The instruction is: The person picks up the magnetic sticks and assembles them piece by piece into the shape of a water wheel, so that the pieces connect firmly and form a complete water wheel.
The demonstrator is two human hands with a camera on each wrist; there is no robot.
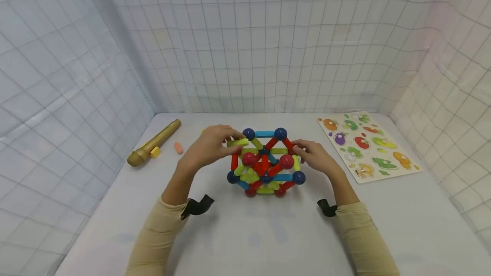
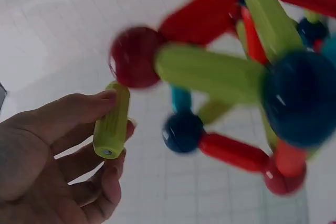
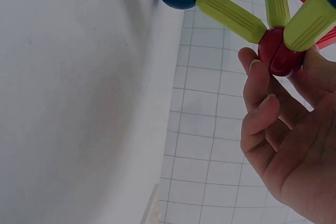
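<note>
A lattice of magnetic rods and balls in red, blue, turquoise and lime green stands on the table between both hands. My left hand pinches a lime green magnetic rod between thumb and fingers, with a socket showing in its near end. The rod's far end is right at a red ball on the lattice's left side. Over on the right side, my right hand holds another red ball between thumb and forefinger. Lime green rods meet at that ball.
A gold toy microphone lies at the left, beside a yellow piece and a small orange piece. To the right is a board of vegetable pictures. Grid-patterned sheets wall in the table.
</note>
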